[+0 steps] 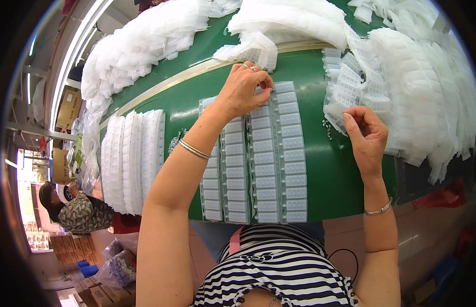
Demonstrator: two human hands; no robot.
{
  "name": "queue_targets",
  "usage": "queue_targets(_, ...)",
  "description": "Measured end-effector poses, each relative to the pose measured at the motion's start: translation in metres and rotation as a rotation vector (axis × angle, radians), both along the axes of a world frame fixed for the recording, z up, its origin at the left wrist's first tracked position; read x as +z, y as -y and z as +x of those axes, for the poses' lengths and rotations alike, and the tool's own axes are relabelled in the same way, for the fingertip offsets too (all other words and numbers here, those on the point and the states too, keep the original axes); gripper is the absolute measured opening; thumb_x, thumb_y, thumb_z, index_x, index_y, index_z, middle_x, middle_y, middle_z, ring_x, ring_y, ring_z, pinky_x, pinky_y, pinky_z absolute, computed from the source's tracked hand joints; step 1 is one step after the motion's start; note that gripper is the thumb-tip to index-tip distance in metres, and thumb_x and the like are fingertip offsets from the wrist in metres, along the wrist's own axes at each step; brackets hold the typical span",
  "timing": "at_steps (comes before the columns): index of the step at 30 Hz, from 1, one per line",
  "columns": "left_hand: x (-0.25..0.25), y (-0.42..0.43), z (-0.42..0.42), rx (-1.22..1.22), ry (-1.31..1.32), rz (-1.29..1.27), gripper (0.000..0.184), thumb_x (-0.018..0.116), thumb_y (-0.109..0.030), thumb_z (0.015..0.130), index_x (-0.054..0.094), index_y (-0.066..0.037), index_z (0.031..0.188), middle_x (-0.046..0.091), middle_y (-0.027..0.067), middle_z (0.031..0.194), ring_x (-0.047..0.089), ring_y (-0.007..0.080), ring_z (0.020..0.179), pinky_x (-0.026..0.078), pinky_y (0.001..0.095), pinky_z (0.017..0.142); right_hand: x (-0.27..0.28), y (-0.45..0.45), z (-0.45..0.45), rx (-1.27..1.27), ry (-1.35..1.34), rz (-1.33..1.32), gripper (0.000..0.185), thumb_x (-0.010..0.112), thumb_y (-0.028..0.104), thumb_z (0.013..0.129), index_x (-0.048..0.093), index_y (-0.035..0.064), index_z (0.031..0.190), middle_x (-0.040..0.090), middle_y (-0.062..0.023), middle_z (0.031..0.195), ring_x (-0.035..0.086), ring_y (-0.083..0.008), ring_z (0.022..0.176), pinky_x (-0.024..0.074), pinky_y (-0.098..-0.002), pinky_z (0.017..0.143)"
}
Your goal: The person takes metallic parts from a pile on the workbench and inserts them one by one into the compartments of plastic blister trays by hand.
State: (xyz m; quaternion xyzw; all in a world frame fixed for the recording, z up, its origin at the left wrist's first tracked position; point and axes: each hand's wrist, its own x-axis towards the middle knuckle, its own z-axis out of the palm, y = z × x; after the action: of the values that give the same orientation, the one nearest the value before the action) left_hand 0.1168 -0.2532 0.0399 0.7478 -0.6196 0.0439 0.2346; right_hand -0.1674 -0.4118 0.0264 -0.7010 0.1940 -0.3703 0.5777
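Note:
Several long strips of clear plastic compartments (264, 158) lie side by side on the green table (320, 169). At the far end of these strips is my left hand (248, 88), thumb and forefinger pinched together; whatever is between them is too small to make out. My right hand (367, 134) hovers at the right, beside a loose pile of clear plastic pieces (346, 87), its thumb and forefinger slightly apart and nothing visible between them. Small shiny parts (327, 129) lie just left of my right hand.
Stacked white strips (133, 158) stand at the left, with small metallic parts (177, 139) beside them. Large heaps of white plastic strips (145, 43) line the far side, and another heap (417, 92) fills the right. A seated person (84, 210) is at the lower left.

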Motion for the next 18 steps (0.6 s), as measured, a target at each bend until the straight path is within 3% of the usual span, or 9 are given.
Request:
queue_targets(10,-0.0044,0.0026,0.0024,-0.010,-0.101,-0.047,0.003,0.078,-0.005,0.088,0.076,-0.007,0.090,0.071,0.0021,0.087,0.056,0.0214,0.089,0.044,0.0350,0.097,-0.0007,0.0009,-0.0008,0.027,-0.028,-0.020,0.002,0.071,0.000,0.101,0.072,0.0007,0.103,0.064,0.0041,0.090,0.051,-0.0058,0.079,0.0429,-0.0194,0.074)
queue_targets(15,-0.0034,0.0043,0.0051,-0.010,-0.130,0.016,0.004,0.077,-0.010,0.088,0.079,-0.009,0.091,0.074,0.0030,0.094,0.061,0.0233,0.095,0.048,0.0368,0.096,-0.0016,0.0010,-0.0001,0.030,-0.027,-0.020,0.003,0.071,0.000,0.101,0.072,0.0009,0.103,0.064,0.0043,0.090,0.051,-0.0056,0.078,0.0429,-0.0192,0.074)
queue_targets(18,-0.0026,0.0055,0.0066,0.024,-0.276,0.058,0.005,0.077,-0.010,0.089,0.080,-0.007,0.092,0.075,0.0044,0.089,0.061,0.0235,0.091,0.050,0.0371,0.091,-0.0019,0.0006,0.0000,0.036,-0.033,-0.015,0.003,0.071,0.000,0.101,0.072,0.0009,0.103,0.064,0.0044,0.090,0.050,-0.0056,0.078,0.0427,-0.0191,0.073)
